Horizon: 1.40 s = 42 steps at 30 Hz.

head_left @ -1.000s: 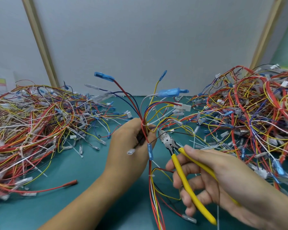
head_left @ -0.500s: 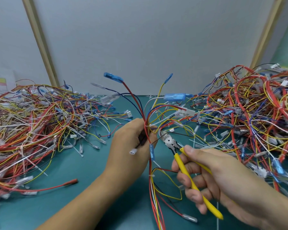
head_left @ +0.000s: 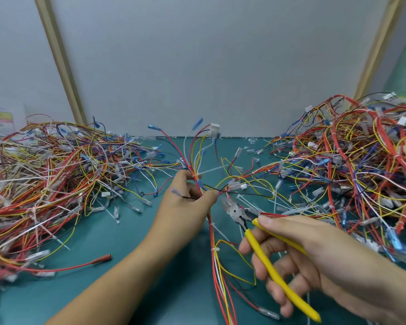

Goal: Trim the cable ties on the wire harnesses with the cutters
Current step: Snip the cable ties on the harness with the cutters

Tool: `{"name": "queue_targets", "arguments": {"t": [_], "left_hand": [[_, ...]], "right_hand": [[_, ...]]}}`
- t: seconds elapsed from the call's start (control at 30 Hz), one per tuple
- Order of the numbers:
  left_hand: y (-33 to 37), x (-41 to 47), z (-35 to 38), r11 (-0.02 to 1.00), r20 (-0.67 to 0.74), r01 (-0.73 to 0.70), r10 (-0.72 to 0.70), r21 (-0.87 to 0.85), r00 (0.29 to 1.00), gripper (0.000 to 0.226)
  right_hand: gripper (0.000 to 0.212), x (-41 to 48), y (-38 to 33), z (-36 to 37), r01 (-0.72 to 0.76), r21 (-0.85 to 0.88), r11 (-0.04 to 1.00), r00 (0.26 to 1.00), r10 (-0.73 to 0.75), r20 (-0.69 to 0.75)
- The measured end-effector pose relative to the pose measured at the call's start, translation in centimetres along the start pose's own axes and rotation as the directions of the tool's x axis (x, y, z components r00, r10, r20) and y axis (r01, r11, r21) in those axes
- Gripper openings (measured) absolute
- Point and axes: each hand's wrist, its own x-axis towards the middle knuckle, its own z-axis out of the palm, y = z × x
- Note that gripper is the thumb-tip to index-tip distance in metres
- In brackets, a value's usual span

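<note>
My left hand (head_left: 185,207) grips a wire harness (head_left: 215,259) of red, yellow and white wires at mid-table; its upper ends fan out toward blue terminals and a white connector (head_left: 214,129). A white cable tie (head_left: 215,249) wraps the bundle below my hand. My right hand (head_left: 314,261) holds yellow-handled cutters (head_left: 263,252). Their metal jaws (head_left: 230,207) point up-left and sit just right of my left hand, close to the bundle.
A large heap of harnesses (head_left: 45,179) fills the left of the green table (head_left: 131,266). Another heap (head_left: 352,165) fills the right. Loose white tie offcuts (head_left: 251,140) lie near the grey back wall. A red wire (head_left: 85,266) lies in front of the left heap.
My left hand has shifted the harness, and its upper wire ends have swung and spread differently. The cutters stay beside my left hand, with the handles now spread wider in my right hand.
</note>
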Motion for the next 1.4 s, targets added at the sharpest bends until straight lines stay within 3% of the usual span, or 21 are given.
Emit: {"name": "queue_targets", "arguments": {"t": [0.13, 0.2, 0.27, 0.37, 0.5, 0.63, 0.7, 0.87, 0.97, 1.2, 1.3, 1.4], "left_hand": [[-0.4, 0.5, -0.7, 0.942, -0.013, -0.084, 0.094, 0.325, 0.996, 0.044], [0.1, 0.4, -1.1, 0.917, -0.002, -0.117, 0.128, 0.381, 0.992, 0.060], [0.8, 0.1, -1.1, 0.965, 0.054, -0.098, 0.087, 0.244, 0.995, 0.063], [1.7, -0.3, -0.7, 0.990, 0.225, 0.013, 0.018, -0.139, 0.974, 0.052], [2.3, -0.8, -0.4, 0.977, 0.214, -0.015, 0.061, -0.212, 0.975, 0.019], [2.4, -1.4, 0.1, 0.975, 0.236, -0.043, 0.096, -0.217, 0.967, 0.019], [2.2, -1.6, 0.3, 0.969, 0.275, -0.068, 0.135, -0.238, 0.952, 0.015], [2.0, -2.0, 0.3, 0.977, 0.378, -0.115, 0.176, -0.177, 0.909, 0.042], [1.9, -2.0, 0.2, 0.982, 0.369, -0.110, 0.159, -0.152, 0.916, 0.048], [2.2, -1.9, 0.0, 0.971, 0.280, -0.066, 0.131, -0.230, 0.951, 0.053], [2.3, -1.7, -0.1, 0.960, 0.280, -0.046, 0.126, -0.276, 0.952, 0.055], [2.4, -2.1, 0.0, 0.955, 0.369, -0.056, 0.166, -0.291, 0.914, 0.059]], "right_hand": [[0.045, 0.0, -0.1, -0.1, 0.052, 0.002, 0.999, 0.999, -0.052, 0.015], [0.042, 0.2, 0.1, 0.0, 0.127, 0.014, 0.992, 0.991, -0.126, -0.049], [0.038, 0.5, 0.3, 0.0, 0.216, 0.005, 0.976, 0.967, -0.213, -0.143], [0.033, 0.8, 0.6, -0.1, 0.354, -0.006, 0.935, 0.896, -0.341, -0.285], [0.014, 1.0, 0.7, -0.6, 0.551, -0.095, 0.829, 0.739, -0.537, -0.406], [0.017, 0.9, 0.5, -0.8, 0.638, -0.188, 0.746, 0.635, -0.649, -0.419], [0.015, 0.9, 0.5, -0.8, 0.644, -0.235, 0.728, 0.626, -0.679, -0.384], [0.027, 1.4, 1.0, -0.9, 0.578, -0.347, 0.738, 0.656, -0.674, -0.340], [0.025, 1.7, 1.5, -1.1, 0.512, -0.454, 0.729, 0.662, -0.672, -0.333], [0.015, 1.6, 2.0, -0.9, 0.534, -0.520, 0.667, 0.577, -0.737, -0.353], [0.021, 1.9, 2.1, -0.9, 0.531, -0.514, 0.673, 0.596, -0.728, -0.338], [0.027, 2.0, 2.2, -0.7, 0.518, -0.506, 0.690, 0.640, -0.705, -0.305]]}}
